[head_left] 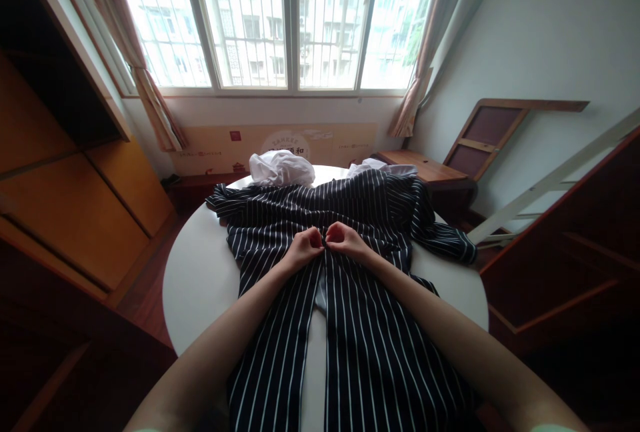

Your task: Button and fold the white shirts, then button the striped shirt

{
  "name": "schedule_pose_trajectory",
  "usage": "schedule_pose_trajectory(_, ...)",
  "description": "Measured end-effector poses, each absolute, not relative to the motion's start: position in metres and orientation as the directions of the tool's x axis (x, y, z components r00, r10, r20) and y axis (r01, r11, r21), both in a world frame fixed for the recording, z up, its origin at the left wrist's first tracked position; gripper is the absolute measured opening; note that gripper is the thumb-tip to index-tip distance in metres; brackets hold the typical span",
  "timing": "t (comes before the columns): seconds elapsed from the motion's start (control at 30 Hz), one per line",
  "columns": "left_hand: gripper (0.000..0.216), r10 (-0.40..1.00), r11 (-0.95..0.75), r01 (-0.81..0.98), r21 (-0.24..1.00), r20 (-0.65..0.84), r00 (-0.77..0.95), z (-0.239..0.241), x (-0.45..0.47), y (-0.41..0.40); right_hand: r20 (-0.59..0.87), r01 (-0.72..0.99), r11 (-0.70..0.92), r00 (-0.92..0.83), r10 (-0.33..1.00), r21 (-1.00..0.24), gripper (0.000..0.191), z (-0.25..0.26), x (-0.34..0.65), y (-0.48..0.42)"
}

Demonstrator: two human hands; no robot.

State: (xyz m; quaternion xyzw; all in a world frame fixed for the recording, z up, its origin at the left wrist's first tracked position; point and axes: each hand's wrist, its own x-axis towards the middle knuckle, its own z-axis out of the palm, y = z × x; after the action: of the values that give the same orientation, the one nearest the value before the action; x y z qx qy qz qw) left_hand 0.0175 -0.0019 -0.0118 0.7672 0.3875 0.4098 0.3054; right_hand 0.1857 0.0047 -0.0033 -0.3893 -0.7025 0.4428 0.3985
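A dark shirt with thin white stripes [370, 325] lies spread front-up on a round white table [200, 279], its sleeves flung out to either side. My left hand [303, 246] and my right hand [344, 239] meet at the shirt's front opening, knuckles nearly touching. Each hand is closed in a pinch on one edge of the striped fabric. Below the hands the two front panels lie apart, showing a pale strip between them.
A crumpled white garment [281, 167] sits at the table's far edge, another white piece [383, 168] beside it. Wooden cabinets [75, 185] stand left, a low wooden bench [425, 167] and a leaning wooden frame [493, 129] right, a window [280, 19] ahead.
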Motion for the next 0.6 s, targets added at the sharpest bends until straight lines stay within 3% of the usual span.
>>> schedule_pose_trajectory(0.2, 0.009, 0.829, -0.538, 0.335, 0.773, 0.413, 0.378, -0.01, 0.018, -0.0027, 0.2, 0.183, 0.287, -0.386, 0.9, -0.94, 0.024, -0.0017, 0.1848, 0.0049)
schedule_pose_trajectory(0.43, 0.015, 0.74, -0.673, 0.441, 0.595, 0.53, 0.414, -0.0121, 0.0237, -0.0036, 0.148, 0.171, 0.242, -0.431, 0.89, -0.955, 0.026, -0.0002, 0.1861, 0.0074)
schedule_pose_trajectory(0.6, 0.014, 0.736, -0.677, 0.472, 0.565, 0.528, 0.424, -0.0114, 0.024, -0.006, 0.162, 0.241, 0.288, -0.434, 0.886, -0.927, 0.022, 0.0019, 0.1858, 0.0067)
